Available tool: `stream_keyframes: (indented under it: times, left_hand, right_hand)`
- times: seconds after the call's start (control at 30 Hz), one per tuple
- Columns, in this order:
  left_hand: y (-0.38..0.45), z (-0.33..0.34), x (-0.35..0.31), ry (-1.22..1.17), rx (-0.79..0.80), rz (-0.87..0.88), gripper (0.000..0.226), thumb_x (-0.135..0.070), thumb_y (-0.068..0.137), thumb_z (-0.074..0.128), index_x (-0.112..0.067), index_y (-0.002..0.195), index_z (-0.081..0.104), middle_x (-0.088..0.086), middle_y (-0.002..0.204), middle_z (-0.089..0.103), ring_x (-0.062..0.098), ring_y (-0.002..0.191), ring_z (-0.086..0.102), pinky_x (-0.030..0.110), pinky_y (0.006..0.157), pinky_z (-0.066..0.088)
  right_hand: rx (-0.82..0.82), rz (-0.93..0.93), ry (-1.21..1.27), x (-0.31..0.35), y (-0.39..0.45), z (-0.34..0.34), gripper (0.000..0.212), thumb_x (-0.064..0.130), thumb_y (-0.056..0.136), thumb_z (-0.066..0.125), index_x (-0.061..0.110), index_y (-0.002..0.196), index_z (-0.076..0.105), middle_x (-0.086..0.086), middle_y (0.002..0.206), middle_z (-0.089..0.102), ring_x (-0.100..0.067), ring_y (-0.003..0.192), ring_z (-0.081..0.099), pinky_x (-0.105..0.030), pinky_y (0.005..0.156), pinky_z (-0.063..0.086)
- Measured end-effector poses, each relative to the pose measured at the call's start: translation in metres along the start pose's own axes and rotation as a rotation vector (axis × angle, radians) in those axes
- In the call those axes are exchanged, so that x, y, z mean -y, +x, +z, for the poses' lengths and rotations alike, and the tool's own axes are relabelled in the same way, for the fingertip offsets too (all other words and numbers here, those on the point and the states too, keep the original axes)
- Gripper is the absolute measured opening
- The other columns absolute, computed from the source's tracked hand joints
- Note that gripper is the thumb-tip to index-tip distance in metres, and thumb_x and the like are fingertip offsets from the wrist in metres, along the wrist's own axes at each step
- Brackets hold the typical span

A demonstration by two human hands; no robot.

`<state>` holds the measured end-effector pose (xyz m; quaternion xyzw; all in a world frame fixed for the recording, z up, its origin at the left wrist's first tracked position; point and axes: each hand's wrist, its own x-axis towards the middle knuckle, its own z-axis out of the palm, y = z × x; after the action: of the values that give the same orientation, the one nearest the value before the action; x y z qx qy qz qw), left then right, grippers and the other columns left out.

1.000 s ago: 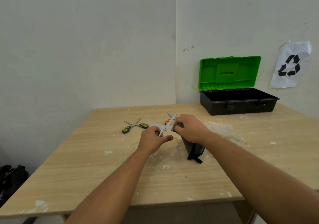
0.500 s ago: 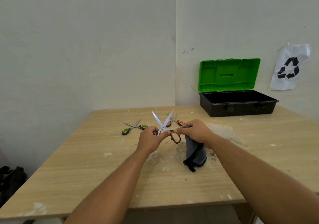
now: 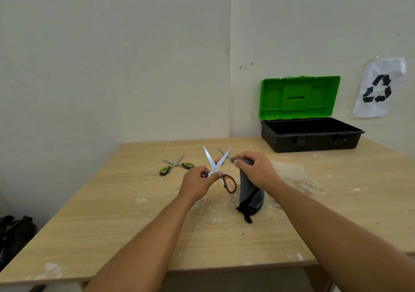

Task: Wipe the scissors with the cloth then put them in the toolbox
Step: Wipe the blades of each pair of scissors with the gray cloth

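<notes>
Over the middle of the wooden table (image 3: 112,224), the left hand (image 3: 197,185) pinches the orange-handled scissors (image 3: 216,169) at their pivot and one handle, blades spread open and pointing up toward twelve o'clock. Just beside it at three o'clock, the right hand (image 3: 256,170) clenches the grey cloth (image 3: 249,196), which hangs down to the tabletop. The open toolbox (image 3: 312,141) stands well apart at two o'clock, and green-handled scissors (image 3: 176,167) lie at ten o'clock.

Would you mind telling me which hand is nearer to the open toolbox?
Right. The right hand, gripping the grey cloth, sits in front of and left of the toolbox; the left hand, holding the orange-handled scissors, is further left.
</notes>
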<state>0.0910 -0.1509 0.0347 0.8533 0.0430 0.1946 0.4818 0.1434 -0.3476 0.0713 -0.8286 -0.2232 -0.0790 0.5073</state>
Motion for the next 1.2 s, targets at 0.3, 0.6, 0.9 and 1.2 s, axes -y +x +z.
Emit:
stream_keyframes:
  times: [0.3, 0.6, 0.9, 1.2]
  left_hand:
    - [-0.001, 0.003, -0.007, 0.005, 0.053, 0.044, 0.050, -0.043, 0.084, 0.076, -0.018, 0.060, 0.041, -0.006, 0.056, 0.030, 0.009, 0.049, 0.023, 0.029, 0.052, 0.019]
    - [-0.002, -0.005, 0.000, -0.196, 0.066, -0.098, 0.044, -0.047, 0.082, 0.078, -0.014, 0.067, 0.053, -0.002, 0.057, 0.032, 0.014, 0.046, 0.026, 0.028, 0.051, 0.023]
    - [0.002, 0.005, -0.008, -0.434, 0.111, -0.174, 0.040, -0.043, 0.088, 0.072, -0.009, 0.081, 0.052, 0.003, 0.066, 0.031, 0.015, 0.049, 0.023, 0.028, 0.048, 0.022]
    - [-0.016, 0.020, -0.003, 0.198, 0.019, 0.129, 0.074, -0.046, 0.075, 0.077, -0.027, 0.127, 0.028, -0.002, 0.121, 0.037, 0.011, 0.093, 0.049, 0.027, 0.077, 0.045]
  right_hand:
    - [0.291, -0.412, -0.357, 0.007, -0.005, 0.005, 0.033, 0.022, 0.100, 0.055, 0.030, 0.129, 0.067, 0.024, 0.094, 0.042, 0.015, 0.093, 0.045, -0.007, 0.078, 0.036]
    - [0.165, -0.314, -0.289, -0.004, -0.003, -0.008, 0.021, 0.017, 0.091, 0.062, 0.025, 0.096, 0.080, 0.006, 0.085, 0.055, -0.007, 0.081, 0.055, -0.029, 0.075, 0.047]
    - [0.221, 0.020, -0.047, 0.009, 0.000, -0.007, 0.025, 0.038, 0.081, 0.077, 0.017, 0.067, 0.078, -0.003, 0.055, 0.055, -0.009, 0.052, 0.044, -0.024, 0.053, 0.036]
    - [0.051, 0.278, 0.003, 0.012, 0.002, 0.004, 0.032, 0.030, 0.070, 0.075, 0.013, 0.050, 0.058, 0.002, 0.044, 0.042, -0.011, 0.041, 0.037, -0.022, 0.044, 0.033]
